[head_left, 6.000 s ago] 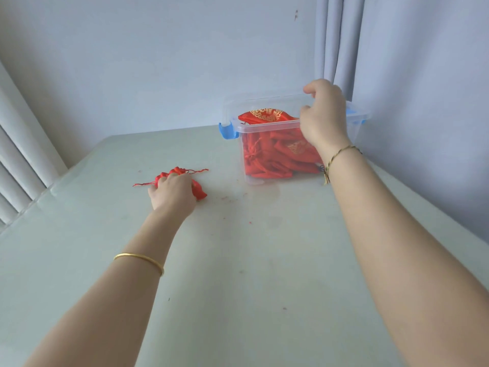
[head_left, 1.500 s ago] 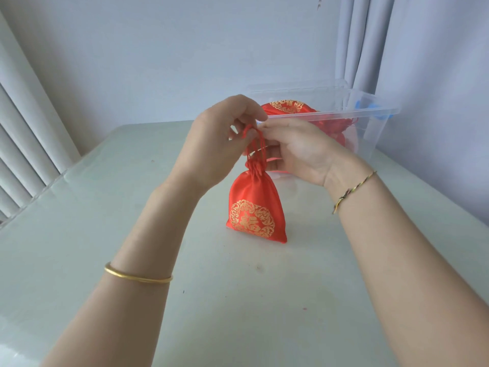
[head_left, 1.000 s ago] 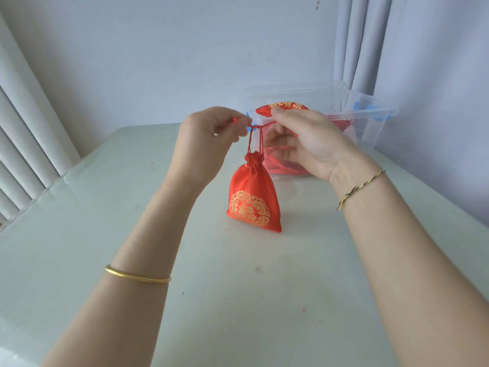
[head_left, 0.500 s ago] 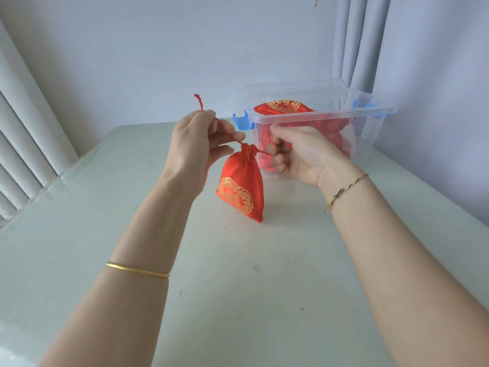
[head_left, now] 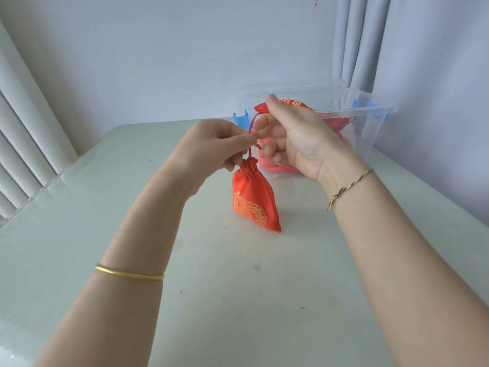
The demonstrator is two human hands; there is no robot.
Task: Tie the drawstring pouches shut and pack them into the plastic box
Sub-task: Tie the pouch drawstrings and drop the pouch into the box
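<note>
A red drawstring pouch point(head_left: 252, 201) with a gold pattern hangs by its cords, its lower corner close to the table; its neck is gathered tight. My left hand point(head_left: 217, 147) pinches the red drawstring point(head_left: 250, 128) just above the neck. My right hand point(head_left: 296, 136) is raised beside it and pinches the upper part of the cord loop. Behind my hands stands the clear plastic box point(head_left: 370, 112), open, with blue latches and several red pouches point(head_left: 293, 103) inside.
The pale green table point(head_left: 238, 300) reaches to a wall at the back. A grey curtain point(head_left: 354, 41) hangs behind the box on the right, and white vertical blinds point(head_left: 23, 144) line the left edge. Small red specks lie on the tabletop.
Half a second ago both hands pulled the cords apart sideways with the pouch tilted. Now the hands are close together, the cord forms a loop, and the pouch hangs lower.
</note>
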